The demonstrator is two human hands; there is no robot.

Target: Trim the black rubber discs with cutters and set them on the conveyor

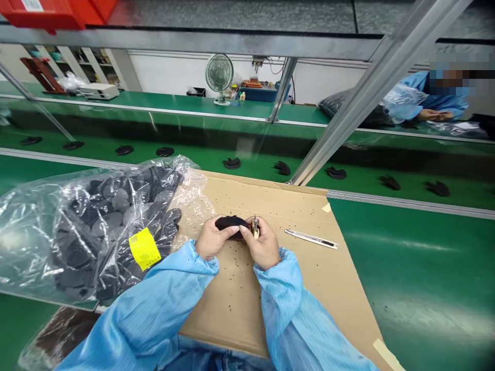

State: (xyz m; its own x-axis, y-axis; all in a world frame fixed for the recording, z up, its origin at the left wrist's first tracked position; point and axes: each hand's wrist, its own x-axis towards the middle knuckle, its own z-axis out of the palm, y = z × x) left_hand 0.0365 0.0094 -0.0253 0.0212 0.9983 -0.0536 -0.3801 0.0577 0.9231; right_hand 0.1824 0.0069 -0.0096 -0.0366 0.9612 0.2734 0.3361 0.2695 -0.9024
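My left hand (212, 239) is closed on a dark curved piece (232, 222), thumb across its lower edge, above the cardboard sheet (278, 299). At the piece's right end, my right hand (266, 246) is closed around a small metal tool (255, 227) with a pale handle; its exact kind is partly hidden by the fingers. The right thumb also meets the piece. Small black scraps are scattered over the cardboard. To the right of my hands lies a slim white utility knife (311, 239).
A clear plastic bag (34, 226) full of dark rounded pieces, with a yellow label (144, 249), lies on the left. Dark pieces sit spaced along the green conveyor (201, 162). An aluminium post (348, 129) rises at the cardboard's back right. Beyond it, another person (441, 105) works.
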